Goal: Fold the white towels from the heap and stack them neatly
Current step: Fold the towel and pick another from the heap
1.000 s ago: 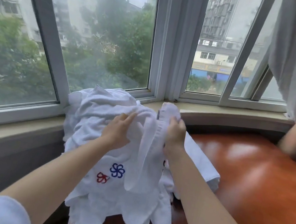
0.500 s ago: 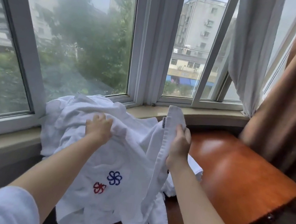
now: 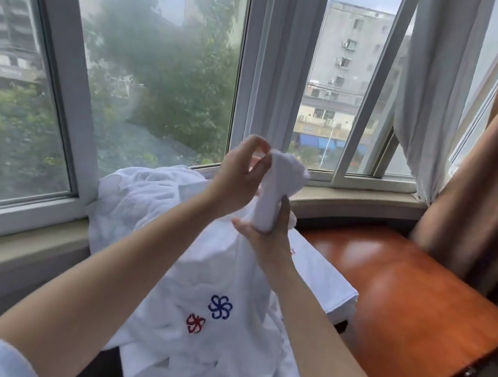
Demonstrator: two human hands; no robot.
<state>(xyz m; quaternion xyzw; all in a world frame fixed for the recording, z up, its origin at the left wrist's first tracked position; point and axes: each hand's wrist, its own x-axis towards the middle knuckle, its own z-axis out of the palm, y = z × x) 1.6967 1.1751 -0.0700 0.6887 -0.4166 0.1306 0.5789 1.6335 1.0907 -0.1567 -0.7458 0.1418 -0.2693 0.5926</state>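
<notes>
The step in hand is judged to be separating one towel (image 3: pixel 277 189) from the heap (image 3: pixel 194 277), prior to any folding. The heap rests on the near-left part of the wooden table (image 3: pixel 403 297), banked against the window sill (image 3: pixel 353 198); its front drapes over the table's near edge and carries a blue and a red flower emblem (image 3: pixel 220 307). The right hand (image 3: pixel 266 233) is above the heap with its fingers wrapped round a bunched section of the towel, which stands raised above the heap. The left hand (image 3: pixel 239 177) is just left of that raised section, thumb and forefinger curled toward the towel's top; whether they actually pinch the fabric cannot be told. No folded stack is identifiable with certainty. The next move calls for locating a hem or corner, lifting the towel clear of the heap, and spreading it over the bare table right of the heap.
</notes>
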